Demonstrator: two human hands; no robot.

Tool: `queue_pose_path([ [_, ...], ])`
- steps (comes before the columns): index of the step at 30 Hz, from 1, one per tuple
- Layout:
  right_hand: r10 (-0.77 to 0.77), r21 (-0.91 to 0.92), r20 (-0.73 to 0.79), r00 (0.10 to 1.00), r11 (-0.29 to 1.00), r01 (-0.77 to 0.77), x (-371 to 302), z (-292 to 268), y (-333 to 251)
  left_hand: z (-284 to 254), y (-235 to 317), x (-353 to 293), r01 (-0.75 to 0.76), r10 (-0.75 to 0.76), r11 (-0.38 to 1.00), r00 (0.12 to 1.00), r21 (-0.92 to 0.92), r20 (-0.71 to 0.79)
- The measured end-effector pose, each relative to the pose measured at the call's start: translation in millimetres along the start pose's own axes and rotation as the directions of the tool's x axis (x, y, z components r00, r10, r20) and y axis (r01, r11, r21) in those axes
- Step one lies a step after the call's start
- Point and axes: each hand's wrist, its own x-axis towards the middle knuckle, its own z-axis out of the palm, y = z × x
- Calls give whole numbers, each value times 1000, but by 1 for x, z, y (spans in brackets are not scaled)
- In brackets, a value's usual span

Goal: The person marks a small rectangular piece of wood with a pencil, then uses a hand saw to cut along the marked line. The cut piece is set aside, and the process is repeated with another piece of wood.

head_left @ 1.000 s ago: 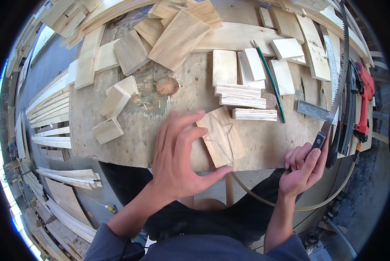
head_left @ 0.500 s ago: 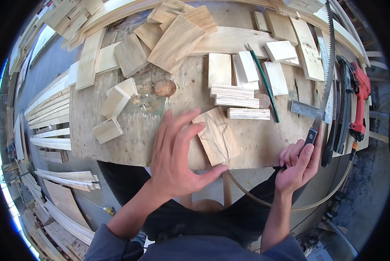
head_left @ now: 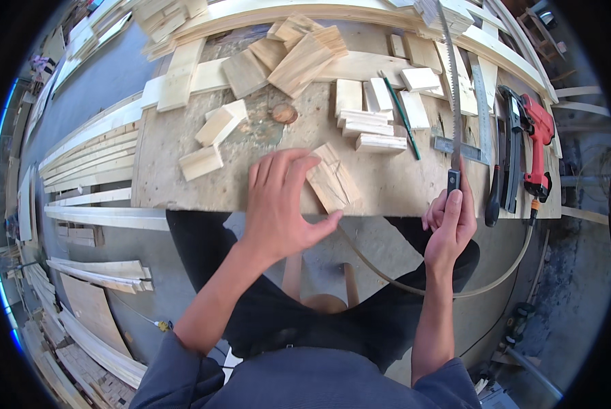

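Note:
My right hand (head_left: 449, 221) is wrapped round the dark handle of a hand saw (head_left: 453, 102), whose toothed blade points away from me, up past the far side of the bench. My left hand (head_left: 278, 194) rests at the bench's near edge, thumb and fingers spread in a wide curve. Between them and to the right lies a flat wood block (head_left: 334, 178) with dark grain lines. My index fingertip is at the block's far left corner and the thumb tip by its near end; I cannot tell whether they press on it.
On the bench (head_left: 162, 184) stand several small wood blocks (head_left: 380, 143), a green pencil (head_left: 402, 119), a metal square (head_left: 479, 109) and larger offcuts (head_left: 302, 61). A red air nailer (head_left: 539, 140) with a hose (head_left: 483, 293) lies at right, beside a black-handled tool (head_left: 493, 204).
The view has shifted, so the bench sits higher in the picture. The saw has swung to point more straight ahead. My left hand keeps its spread shape beside the block.

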Motion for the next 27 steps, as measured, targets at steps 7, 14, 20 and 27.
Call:
queue_pose_path([
  [7, 123, 51, 151, 981, 990, -132, -70, 13, -8, -43, -34, -6, -55, 77, 991, 980, -119, 186],
  [14, 181, -32, 303, 936, 983, -180, -103, 33, -8, -51, -14, -22, 170, -165, 985, 982, -37, 96],
  [20, 211, -114, 355, 911, 977, -182, -98, 41, -10, -40, -38, -21, -22, 26, 998, 997, -61, 66],
  [27, 197, -207, 275, 941, 968, -142, -97, 38, -13, -39, -59, -17, -65, 79, 991, 990, -118, 116],
])
